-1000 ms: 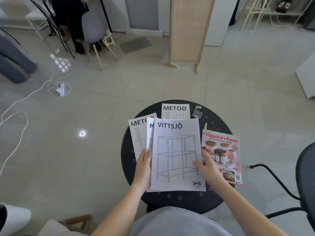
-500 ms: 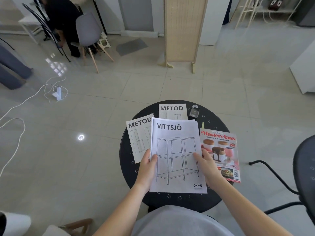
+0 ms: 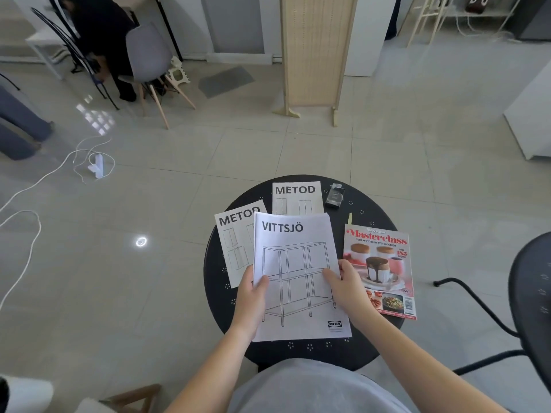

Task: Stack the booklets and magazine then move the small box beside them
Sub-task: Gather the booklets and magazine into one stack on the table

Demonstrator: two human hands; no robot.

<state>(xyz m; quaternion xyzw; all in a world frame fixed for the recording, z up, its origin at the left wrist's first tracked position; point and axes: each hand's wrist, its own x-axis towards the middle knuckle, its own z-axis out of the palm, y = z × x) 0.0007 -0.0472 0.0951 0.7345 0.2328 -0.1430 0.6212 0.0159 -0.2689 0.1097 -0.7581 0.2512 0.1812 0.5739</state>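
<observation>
Round black table [image 3: 372, 210], VITTSJÖ booklet [image 3: 298, 263] lengthwise away.

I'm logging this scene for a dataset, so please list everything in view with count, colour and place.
VITTSJÖ booklet stack: one pile, white, table centre, held at both side edges
METOD booklets: two, white; one left, partly under the stack, one at the far edge
Masterclass magazine: one, red and white, right side of the table
small box: one, dark, far edge, right of the far METOD
round table: one, black
folding screen: one, pale wood, on the floor beyond
grey chair: one, far left
black chair: one, right edge
white cable: on the floor, left
left hand: on the stack's left edge
right hand: on the stack's right edge
</observation>
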